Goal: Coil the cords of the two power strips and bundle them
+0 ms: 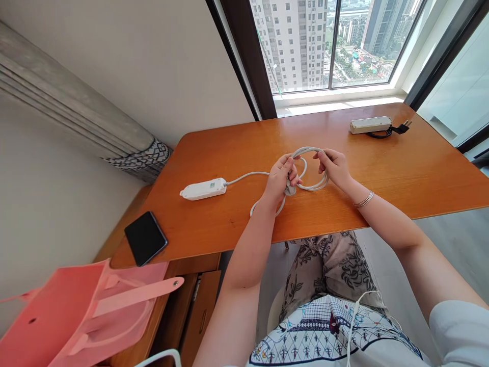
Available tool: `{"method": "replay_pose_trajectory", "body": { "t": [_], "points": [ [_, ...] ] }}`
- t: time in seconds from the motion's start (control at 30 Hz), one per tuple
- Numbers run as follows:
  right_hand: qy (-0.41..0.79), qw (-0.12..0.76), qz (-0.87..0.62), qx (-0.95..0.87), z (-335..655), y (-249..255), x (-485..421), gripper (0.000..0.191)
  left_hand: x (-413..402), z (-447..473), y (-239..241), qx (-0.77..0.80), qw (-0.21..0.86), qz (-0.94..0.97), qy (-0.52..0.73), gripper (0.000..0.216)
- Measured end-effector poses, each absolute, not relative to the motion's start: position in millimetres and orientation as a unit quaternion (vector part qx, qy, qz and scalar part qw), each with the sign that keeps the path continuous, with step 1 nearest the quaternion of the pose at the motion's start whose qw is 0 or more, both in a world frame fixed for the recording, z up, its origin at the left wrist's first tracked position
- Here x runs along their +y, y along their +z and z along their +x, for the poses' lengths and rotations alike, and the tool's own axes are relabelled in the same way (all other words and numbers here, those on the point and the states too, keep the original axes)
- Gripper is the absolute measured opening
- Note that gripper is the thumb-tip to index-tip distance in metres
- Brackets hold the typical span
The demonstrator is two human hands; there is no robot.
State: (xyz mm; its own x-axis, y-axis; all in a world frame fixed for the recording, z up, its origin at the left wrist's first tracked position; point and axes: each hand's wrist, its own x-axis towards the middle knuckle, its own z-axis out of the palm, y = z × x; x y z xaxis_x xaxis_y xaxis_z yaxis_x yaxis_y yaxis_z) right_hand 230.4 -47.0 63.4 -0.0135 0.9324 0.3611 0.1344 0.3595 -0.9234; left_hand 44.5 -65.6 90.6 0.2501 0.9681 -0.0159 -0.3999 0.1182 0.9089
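Observation:
A white power strip (204, 189) lies on the left part of the wooden desk (225, 232). Its pale cord (311, 188) runs right and forms loops between my two hands. My left hand (281, 178) is closed around the gathered cord, close to the light-coloured plug (290, 190) that hangs under its fingers. On the other side of the loops, my right hand (333, 165) pinches the cord between thumb and fingers. Both hands are above the middle of the desk. Part of the cord is hidden behind my left hand and wrist.
A second power strip (370, 125) with a black plug (401, 128) lies at the back right. A dark tablet (145, 238) is near the left edge. An open pink bag (57, 306) stands at the lower left, beside a drawer cabinet (202, 316). A window (328, 46) is behind.

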Motion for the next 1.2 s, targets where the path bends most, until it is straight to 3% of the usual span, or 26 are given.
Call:
{"method": "replay_pose_trajectory", "body": {
  "t": [0.13, 0.37, 0.57, 0.87, 1.2],
  "points": [
    [0.411, 0.554, -0.426, -0.585, 231, 66, -45, 0.070, -66, 48, 90, 0.363, 0.662, 0.424, 0.500, 0.037],
    [0.509, 0.551, -0.381, -0.540, 233, 67, -41, 0.065, -65, 53, 78, 0.379, 0.548, 0.494, 0.559, 0.025],
    [0.496, 0.534, -0.381, -0.569, 235, 64, -41, 0.063, -61, 53, 78, 0.367, 0.604, 0.458, 0.539, 0.035],
    [0.381, 0.596, -0.401, -0.582, 232, 56, -38, 0.061, -64, 51, 88, 0.373, 0.643, 0.370, 0.557, 0.038],
    [0.464, 0.556, -0.386, -0.572, 231, 63, -40, 0.063, -63, 51, 92, 0.366, 0.640, 0.341, 0.583, 0.039]
  ]
}}
